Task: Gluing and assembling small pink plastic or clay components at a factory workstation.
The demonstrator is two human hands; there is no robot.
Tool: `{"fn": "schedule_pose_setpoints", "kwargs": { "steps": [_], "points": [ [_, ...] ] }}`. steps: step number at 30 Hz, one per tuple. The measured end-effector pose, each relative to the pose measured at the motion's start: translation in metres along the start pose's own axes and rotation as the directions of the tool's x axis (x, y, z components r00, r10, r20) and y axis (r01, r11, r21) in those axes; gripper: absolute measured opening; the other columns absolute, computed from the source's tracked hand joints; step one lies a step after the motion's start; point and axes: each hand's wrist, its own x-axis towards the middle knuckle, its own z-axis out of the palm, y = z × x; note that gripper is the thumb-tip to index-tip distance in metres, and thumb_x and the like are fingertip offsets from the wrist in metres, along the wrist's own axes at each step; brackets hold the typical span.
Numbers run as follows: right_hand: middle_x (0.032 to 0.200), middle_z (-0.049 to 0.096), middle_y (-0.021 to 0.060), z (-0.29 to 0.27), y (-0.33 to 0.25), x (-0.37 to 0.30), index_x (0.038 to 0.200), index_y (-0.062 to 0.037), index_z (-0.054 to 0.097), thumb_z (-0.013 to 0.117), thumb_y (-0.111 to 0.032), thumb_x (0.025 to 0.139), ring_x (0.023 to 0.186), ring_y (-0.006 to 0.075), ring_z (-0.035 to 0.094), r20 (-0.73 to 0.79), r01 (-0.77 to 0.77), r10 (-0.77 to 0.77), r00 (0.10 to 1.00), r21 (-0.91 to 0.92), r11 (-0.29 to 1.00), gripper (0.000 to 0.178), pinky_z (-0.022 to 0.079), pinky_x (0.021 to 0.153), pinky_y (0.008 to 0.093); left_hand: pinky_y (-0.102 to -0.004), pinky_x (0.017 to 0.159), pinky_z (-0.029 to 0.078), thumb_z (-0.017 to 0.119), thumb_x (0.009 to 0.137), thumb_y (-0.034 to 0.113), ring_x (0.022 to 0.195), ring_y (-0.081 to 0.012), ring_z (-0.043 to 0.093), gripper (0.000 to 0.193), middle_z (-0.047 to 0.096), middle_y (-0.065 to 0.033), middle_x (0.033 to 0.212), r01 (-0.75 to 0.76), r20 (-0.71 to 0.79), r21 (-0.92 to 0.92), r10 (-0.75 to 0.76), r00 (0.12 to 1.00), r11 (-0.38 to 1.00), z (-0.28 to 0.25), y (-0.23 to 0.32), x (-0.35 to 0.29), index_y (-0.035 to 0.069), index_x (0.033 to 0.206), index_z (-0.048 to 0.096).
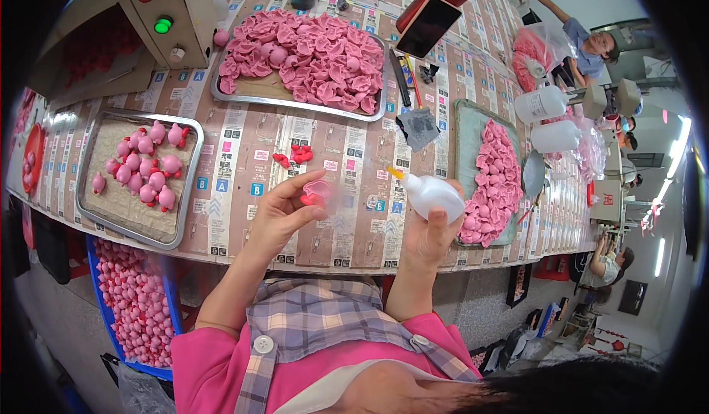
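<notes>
Two hands up, both loaded; 12 o'clock = straight away from me. My left hand (275, 220): thumb and fingertips pinched on a small pink piece (318, 188), red part showing at its lower edge. Fingers cover the rest, can't tell if pink and red are joined. My right hand (430, 243): clamped round a white bottle (437, 194); can't tell how hard it's squeezing.

Bottle's long axis runs roughly 4 to 10 o'clock, orange nozzle (396, 172) at the 10 end. Key relation: nozzle tip vs pink piece. Piece sits 8 to 9 o'clock from the tip, clear gap, no contact. Nozzle aims at 10, so by my read its line passes on the far side of the piece, not into it.

Nearby: loose red pieces (300, 154) at 12 from my left hand, which is the nearer hand. Steel tray (269, 87) beyond them, also 12, heaped with pink shells. Second tray (111, 222) of pink-and-red figures at 9 to 10 from left hand. Green tray (468, 144) with more pink pieces at 1 to 2 from right hand, near it. Blue crate (156, 372), full of pink figures, at 8 from left hand, below table level.
</notes>
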Motion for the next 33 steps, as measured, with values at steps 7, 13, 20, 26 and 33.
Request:
{"fn": "schedule_pose_setpoints", "kwargs": {
  "steps": [7,13,20,26,33],
  "points": [
    [0.084,0.048,0.0066,0.013,-0.004,-0.010,0.096,-0.0003,0.044,0.070,-0.030,0.065,0.078,0.0175,0.050,0.054,0.007,-0.010,0.999,0.059,0.998,0.050,0.043,0.071,0.0305,-0.0222,0.073,0.044,0.058,0.071,-0.005,0.083,-0.0088,0.054,0.043,0.054,-0.0038,0.097,0.001,0.002,0.062,-0.001,1.000,0.998,0.001,-0.002,-0.002,0.003,0.111,0.046],
    [0.080,0.046,0.0059,0.017,0.000,-0.013,0.091,-0.0010,0.044,0.070,-0.035,0.064,0.071,0.0159,0.049,0.073,0.172,-0.167,0.983,-0.071,0.983,0.051,0.043,0.062,0.0264,-0.0230,0.076,0.043,0.059,0.070,-0.003,0.087,-0.0106,0.053,0.040,0.054,-0.0046,0.099,0.044,0.010,0.058,-0.045,0.999,0.997,0.003,-0.001,-0.002,0.003,0.107,0.046],
    [0.078,0.051,0.0080,0.021,-0.002,-0.017,0.085,-0.0007,0.051,0.075,-0.033,0.059,0.066,0.0147,0.051,0.168,0.285,-0.259,0.951,-0.157,0.946,0.048,0.040,0.055,0.0239,-0.0221,0.073,0.046,0.060,0.069,-0.004,0.082,-0.0105,0.054,0.042,0.054,-0.0056,0.094,0.012,-0.009,0.060,-0.011,1.000,0.998,0.006,0.000,-0.001,0.001,0.108,0.045],
    [0.071,0.053,0.0087,0.023,-0.003,-0.017,0.085,-0.0001,0.052,0.074,-0.032,0.059,0.060,0.0157,0.051,0.266,0.386,-0.319,0.910,-0.255,0.887,0.047,0.040,0.052,0.0246,-0.0225,0.074,0.045,0.060,0.068,-0.005,0.085,-0.0114,0.054,0.042,0.053,-0.0062,0.095,0.027,0.002,0.039,-0.028,1.000,0.999,0.007,0.000,-0.002,0.001,0.106,0.045],
    [0.069,0.054,0.0099,0.025,-0.004,-0.015,0.084,0.0000,0.052,0.074,-0.031,0.059,0.058,0.0180,0.053,0.320,0.441,-0.352,0.880,-0.273,0.855,0.046,0.040,0.050,0.0255,-0.0240,0.077,0.044,0.061,0.068,-0.005,0.089,-0.0122,0.053,0.041,0.053,-0.0064,0.097,0.031,0.043,0.046,-0.033,0.999,0.998,0.008,0.001,-0.001,0.002,0.105,0.044]
  ]
}}
